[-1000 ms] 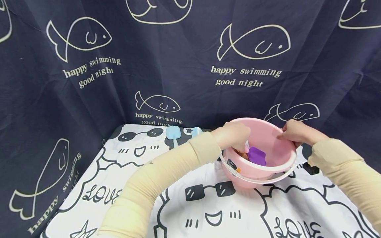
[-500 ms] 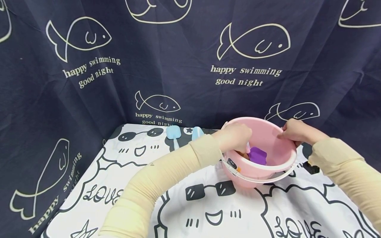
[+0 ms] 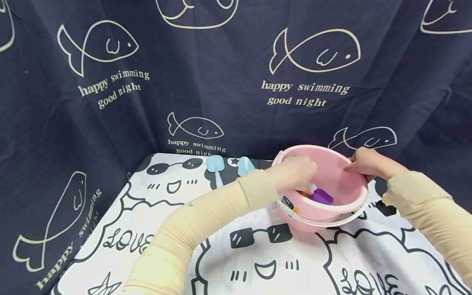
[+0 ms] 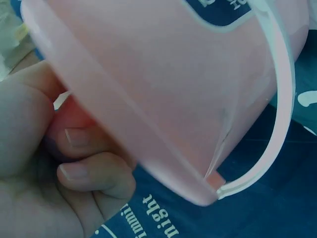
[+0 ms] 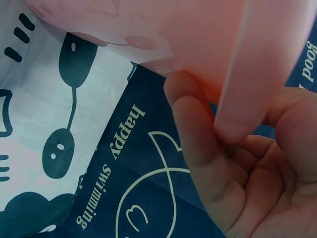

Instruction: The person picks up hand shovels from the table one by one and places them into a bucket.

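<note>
A pink bucket [image 3: 335, 176] with a white handle stands tilted toward me at the right of the table in the head view. My right hand [image 3: 363, 162] pinches its right rim; in the right wrist view the fingers [image 5: 188, 119] lie on the outside of the wall. My left hand [image 3: 295, 172] reaches in over the left rim. Its fingers are curled in the left wrist view, with pink and dark purple showing between thumb and fingers. Beside the fingertips is the flat purple blade of a shovel [image 3: 322, 196], its handle hidden by the hand. Something brown [image 3: 303, 193] shows under the hand.
Two light blue pieces lie near the table's back edge: a small shovel [image 3: 215, 166] and a rounded piece [image 3: 245, 166], partly behind my left sleeve. A white printed cloth [image 3: 236, 229] covers the table. Dark blue fish-print curtain [image 3: 221, 73] hangs right behind.
My left hand and the purple blade have shifted slightly right and down inside the bucket. A light blue bit now shows beside the fingertips. My right hand and the bucket have stayed put.
</note>
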A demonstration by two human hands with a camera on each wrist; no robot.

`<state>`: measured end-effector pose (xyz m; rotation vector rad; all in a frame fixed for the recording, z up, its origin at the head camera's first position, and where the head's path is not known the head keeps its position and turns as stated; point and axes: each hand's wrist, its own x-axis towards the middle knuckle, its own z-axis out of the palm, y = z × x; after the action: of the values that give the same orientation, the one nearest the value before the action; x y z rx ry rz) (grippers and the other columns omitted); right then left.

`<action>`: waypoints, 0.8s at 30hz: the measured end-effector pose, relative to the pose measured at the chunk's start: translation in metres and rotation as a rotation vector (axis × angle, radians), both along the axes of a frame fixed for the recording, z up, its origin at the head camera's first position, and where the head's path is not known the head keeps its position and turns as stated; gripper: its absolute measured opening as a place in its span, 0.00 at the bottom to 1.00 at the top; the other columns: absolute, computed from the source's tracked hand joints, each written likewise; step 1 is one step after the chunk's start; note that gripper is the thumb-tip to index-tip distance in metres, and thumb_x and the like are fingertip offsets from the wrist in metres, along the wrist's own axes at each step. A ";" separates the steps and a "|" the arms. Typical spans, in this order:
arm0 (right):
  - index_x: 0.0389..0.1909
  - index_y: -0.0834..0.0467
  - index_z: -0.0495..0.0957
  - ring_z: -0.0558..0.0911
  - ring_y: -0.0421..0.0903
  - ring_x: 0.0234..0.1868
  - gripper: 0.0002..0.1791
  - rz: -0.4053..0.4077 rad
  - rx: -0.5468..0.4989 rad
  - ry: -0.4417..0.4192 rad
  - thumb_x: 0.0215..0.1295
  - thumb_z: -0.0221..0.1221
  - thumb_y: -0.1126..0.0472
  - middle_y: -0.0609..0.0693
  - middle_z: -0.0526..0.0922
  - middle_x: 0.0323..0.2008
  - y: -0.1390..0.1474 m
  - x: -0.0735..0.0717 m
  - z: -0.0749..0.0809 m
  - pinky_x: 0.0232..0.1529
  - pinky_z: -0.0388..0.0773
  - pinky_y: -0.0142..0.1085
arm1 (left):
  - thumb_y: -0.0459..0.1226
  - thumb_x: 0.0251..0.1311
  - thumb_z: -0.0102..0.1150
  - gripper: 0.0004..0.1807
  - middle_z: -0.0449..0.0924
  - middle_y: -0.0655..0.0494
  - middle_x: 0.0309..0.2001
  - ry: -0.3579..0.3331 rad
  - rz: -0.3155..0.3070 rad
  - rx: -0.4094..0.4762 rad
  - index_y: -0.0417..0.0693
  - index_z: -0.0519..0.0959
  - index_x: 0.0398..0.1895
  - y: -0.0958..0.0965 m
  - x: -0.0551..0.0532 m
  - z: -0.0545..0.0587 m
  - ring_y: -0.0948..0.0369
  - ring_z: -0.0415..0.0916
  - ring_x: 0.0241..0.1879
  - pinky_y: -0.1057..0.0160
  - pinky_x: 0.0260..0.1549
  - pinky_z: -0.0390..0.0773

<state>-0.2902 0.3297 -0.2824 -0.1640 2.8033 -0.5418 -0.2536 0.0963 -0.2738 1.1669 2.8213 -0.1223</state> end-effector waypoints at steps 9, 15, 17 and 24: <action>0.31 0.74 0.78 0.80 0.45 0.14 0.16 -0.007 -0.022 -0.016 0.57 0.59 0.61 0.51 0.78 0.14 0.001 -0.003 -0.001 0.18 0.79 0.40 | 0.54 0.51 0.65 0.19 0.80 0.64 0.39 0.048 -0.020 -0.028 0.59 0.78 0.44 0.006 0.002 -0.005 0.64 0.77 0.40 0.63 0.37 0.76; 0.32 0.75 0.78 0.80 0.45 0.14 0.16 -0.012 -0.020 -0.008 0.57 0.59 0.61 0.51 0.78 0.14 0.001 -0.003 -0.001 0.18 0.79 0.40 | 0.53 0.53 0.64 0.17 0.80 0.64 0.42 0.074 -0.044 -0.048 0.60 0.78 0.44 0.008 0.009 -0.004 0.63 0.77 0.43 0.63 0.39 0.76; 0.32 0.75 0.78 0.80 0.45 0.13 0.16 -0.011 -0.017 -0.006 0.57 0.59 0.61 0.51 0.78 0.14 0.001 -0.003 -0.001 0.18 0.79 0.39 | 0.52 0.54 0.63 0.17 0.80 0.64 0.43 0.082 -0.051 -0.056 0.60 0.78 0.45 0.009 0.011 -0.005 0.63 0.77 0.44 0.63 0.39 0.76; 0.30 0.73 0.78 0.79 0.44 0.13 0.15 -0.017 -0.014 0.006 0.57 0.59 0.61 0.50 0.78 0.13 0.000 -0.003 -0.002 0.17 0.79 0.39 | 0.52 0.54 0.64 0.16 0.79 0.64 0.42 0.061 -0.066 -0.043 0.59 0.78 0.44 0.008 0.011 -0.006 0.65 0.76 0.43 0.64 0.39 0.76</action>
<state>-0.2932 0.3300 -0.2847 -0.1450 2.8094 -0.5665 -0.2422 0.1041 -0.2798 1.2691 2.8177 -0.2253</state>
